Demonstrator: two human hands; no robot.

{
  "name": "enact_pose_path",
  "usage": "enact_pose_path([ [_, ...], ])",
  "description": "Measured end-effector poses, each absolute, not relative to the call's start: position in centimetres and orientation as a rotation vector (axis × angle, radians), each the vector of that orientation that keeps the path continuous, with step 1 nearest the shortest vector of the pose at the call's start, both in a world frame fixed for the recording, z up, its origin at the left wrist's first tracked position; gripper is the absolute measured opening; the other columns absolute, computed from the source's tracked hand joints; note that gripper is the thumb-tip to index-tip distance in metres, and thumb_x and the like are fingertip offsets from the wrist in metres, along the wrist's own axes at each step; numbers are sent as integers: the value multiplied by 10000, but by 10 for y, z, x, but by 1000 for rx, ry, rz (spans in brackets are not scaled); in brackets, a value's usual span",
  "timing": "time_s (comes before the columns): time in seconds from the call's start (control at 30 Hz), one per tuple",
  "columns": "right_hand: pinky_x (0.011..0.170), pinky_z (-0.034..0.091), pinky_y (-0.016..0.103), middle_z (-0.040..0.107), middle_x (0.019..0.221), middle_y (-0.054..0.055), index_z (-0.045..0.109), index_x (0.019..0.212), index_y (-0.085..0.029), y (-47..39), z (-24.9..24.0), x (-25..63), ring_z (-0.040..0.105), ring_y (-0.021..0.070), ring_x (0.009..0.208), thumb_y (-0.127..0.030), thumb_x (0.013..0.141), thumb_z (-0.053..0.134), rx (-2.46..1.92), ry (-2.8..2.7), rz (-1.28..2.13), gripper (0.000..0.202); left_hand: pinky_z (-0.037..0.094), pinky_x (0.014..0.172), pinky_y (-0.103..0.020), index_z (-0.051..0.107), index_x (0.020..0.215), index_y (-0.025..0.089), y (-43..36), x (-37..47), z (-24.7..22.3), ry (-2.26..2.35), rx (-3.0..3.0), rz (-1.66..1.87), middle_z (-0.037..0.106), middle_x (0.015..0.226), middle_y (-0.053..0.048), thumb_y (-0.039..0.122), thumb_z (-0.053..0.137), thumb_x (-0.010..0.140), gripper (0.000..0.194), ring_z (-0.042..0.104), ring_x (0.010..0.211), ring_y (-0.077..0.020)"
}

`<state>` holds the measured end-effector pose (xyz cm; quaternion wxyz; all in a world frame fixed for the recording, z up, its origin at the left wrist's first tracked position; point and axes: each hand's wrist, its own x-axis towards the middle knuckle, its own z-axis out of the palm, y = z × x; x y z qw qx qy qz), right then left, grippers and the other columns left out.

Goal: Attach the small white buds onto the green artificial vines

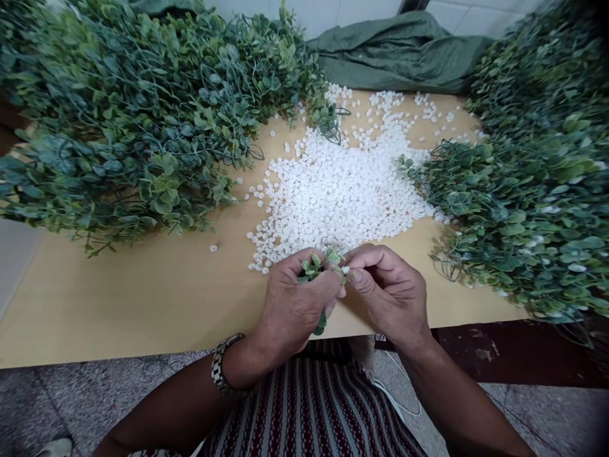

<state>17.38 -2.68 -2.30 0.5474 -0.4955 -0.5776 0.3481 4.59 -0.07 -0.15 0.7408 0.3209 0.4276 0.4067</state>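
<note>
Just in front of the bead pile [340,190], the left hand [292,304] grips a leafy sprig [314,270]; the right hand [387,292] pinches a white bead [345,270] beside it.

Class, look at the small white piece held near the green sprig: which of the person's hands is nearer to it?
Right. The right hand pinches the small white piece at its fingertips. The left hand lies just beside it, wrapped around the green sprig.

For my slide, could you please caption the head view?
Left hand holds a leafy sprig; right hand pinches a white bead.
</note>
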Motion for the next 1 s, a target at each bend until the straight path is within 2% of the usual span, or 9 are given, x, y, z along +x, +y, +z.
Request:
enact_pose_path([
  [0.23,666,492,284,630,756,18,598,825,-190,-23,-26,173,603,139,740,-94,845,567,-1136,-1456,643,102,248,344,-172,476,542,170,2,49,2,948,702,941,466,450,68,156,593,648,158,347,367,-43],
  [0.47,688,525,309,629,720,14,605,897,-178,-20,-30,171,626,152,767,-7,802,572,-1086,-1568,299,198,254,368,-175,473,555,169,5,55,2,964,690,983,477,455,59,144,573,638,132,361,372,-43],
  [1.0,680,557,276,659,775,45,583,899,-169,-20,-32,175,645,154,782,-14,811,549,-1146,-1716,54,181,266,341,-138,463,569,172,5,60,-8,1016,778,1032,468,438,71,120,561,657,142,364,356,-35],
])
